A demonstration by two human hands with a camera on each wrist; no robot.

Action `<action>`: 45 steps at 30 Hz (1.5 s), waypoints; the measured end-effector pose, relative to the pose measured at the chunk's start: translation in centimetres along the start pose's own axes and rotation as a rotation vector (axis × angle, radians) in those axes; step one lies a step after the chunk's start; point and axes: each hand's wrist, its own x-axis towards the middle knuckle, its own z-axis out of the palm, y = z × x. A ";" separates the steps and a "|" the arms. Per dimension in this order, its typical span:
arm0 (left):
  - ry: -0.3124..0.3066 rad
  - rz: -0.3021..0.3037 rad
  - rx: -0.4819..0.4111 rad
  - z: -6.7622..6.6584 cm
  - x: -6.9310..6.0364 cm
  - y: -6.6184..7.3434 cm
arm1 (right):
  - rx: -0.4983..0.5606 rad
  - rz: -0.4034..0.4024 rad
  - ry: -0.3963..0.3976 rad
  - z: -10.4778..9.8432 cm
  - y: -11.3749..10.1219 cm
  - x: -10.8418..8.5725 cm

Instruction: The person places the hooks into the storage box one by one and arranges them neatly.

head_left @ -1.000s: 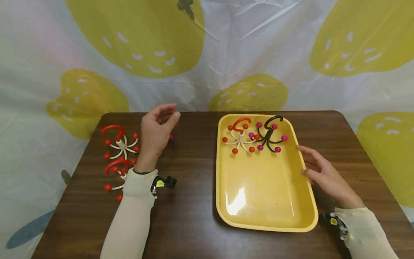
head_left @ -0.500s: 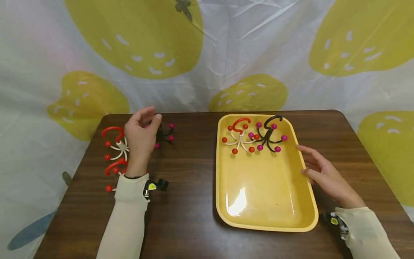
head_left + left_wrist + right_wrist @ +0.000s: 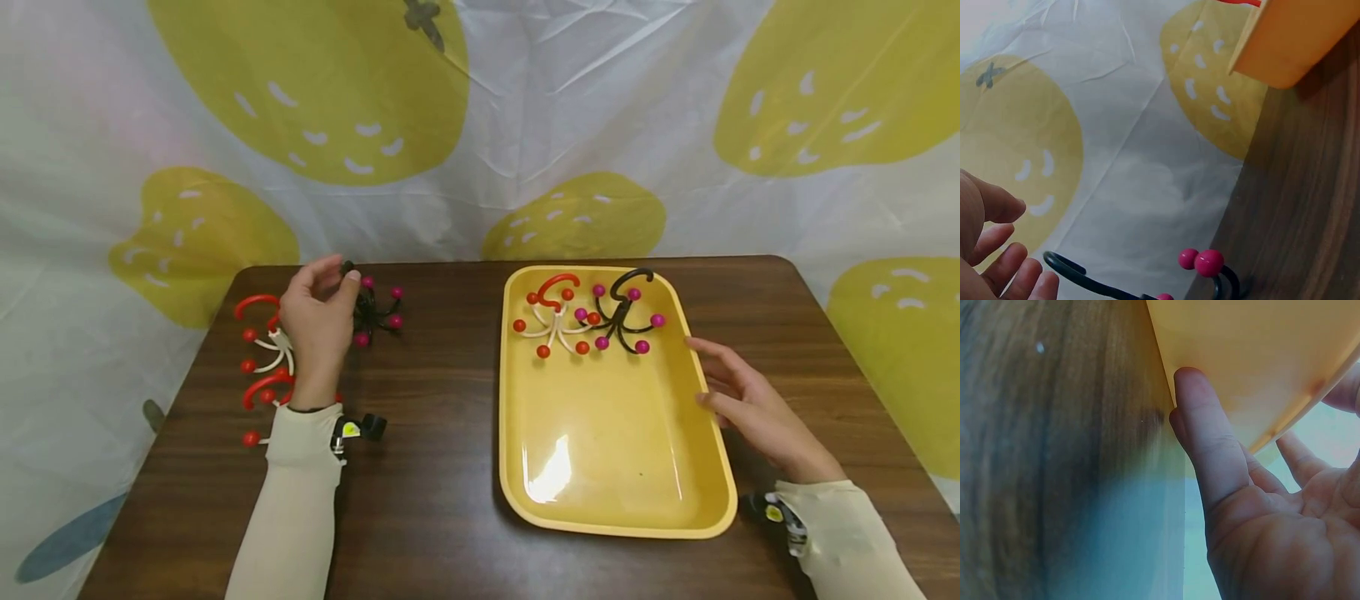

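Head view, clock face laid flat with twelve pointing away from me. My left hand (image 3: 321, 315) is above the far left part of the brown table (image 3: 435, 500), thumb and fingers parted and loosely bent. Nothing is in its grasp.

Black hanger (image 3: 367, 312): on the table at my left hand's three o'clock, just beside it, pink balls on its curved arms. Left wrist view puts its hook tip right by my fingertips; whether they touch, I cannot tell.

Red-hooked white hanger (image 3: 279, 342): at my left hand's eight o'clock, part covered by the hand. Lower red-hooked hanger (image 3: 266, 383): at seven o'clock, mostly hidden behind my left wrist and sleeve (image 3: 296, 500).

Yellow tray (image 3: 600, 425): between three and four o'clock from my left hand, well apart from it. My right hand (image 3: 750, 408) is at the tray's three o'clock side. Right wrist view: fingers extended, touching the outer wall, thumb up by the rim; no grip around it.

Inside the tray, tray hanger in white and red (image 3: 557, 318) sits at eleven o'clock, tray hanger in black (image 3: 621, 315) at twelve. Their arms overlap in sight. Patterned cloth (image 3: 525, 158) hangs beyond the table at twelve.
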 end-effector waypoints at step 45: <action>-0.003 -0.039 0.025 0.4 0.8 -2.1 | -0.016 -0.001 0.003 0.1 -0.3 0.0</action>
